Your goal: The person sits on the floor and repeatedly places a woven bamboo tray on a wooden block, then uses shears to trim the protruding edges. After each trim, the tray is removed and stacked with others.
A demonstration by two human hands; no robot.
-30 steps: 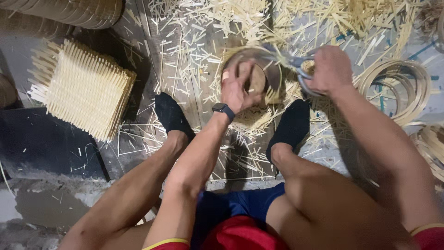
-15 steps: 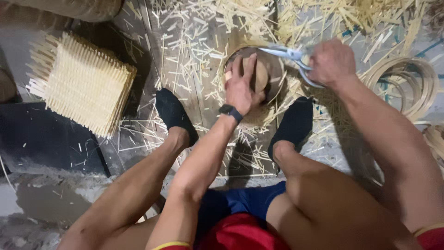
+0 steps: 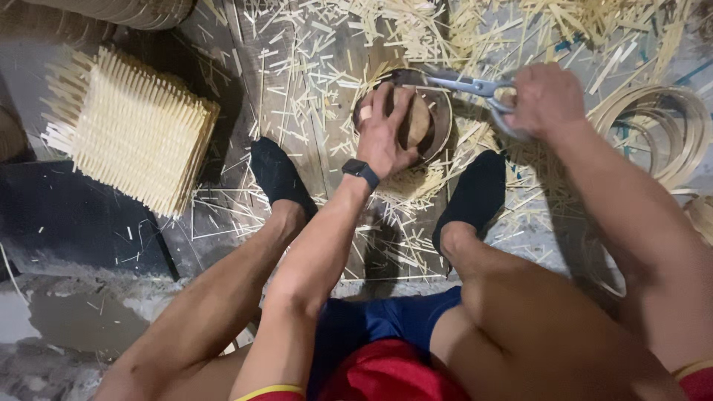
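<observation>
- Here, looking down from the head camera, I saw my left hand [image 3: 386, 134] spread flat on a round woven disc [image 3: 416, 119] seated in a dark hoop [image 3: 443, 111] on the floor [image 3: 223, 67], between my two black-socked feet.
- My right hand [image 3: 546, 100] had its grip closed around the handles of a pair of scissors [image 3: 475, 87].
- The blades lay nearly level, their long axis running leftward from that hand, tips over the hoop's far rim.
- So the disc lay left of the scissor hand, directly beneath the left palm, the nearer hand.
- Cut bamboo slivers [image 3: 312, 44] littered the floor; a stack of woven mats [image 3: 134, 130] sat well to the left.
</observation>
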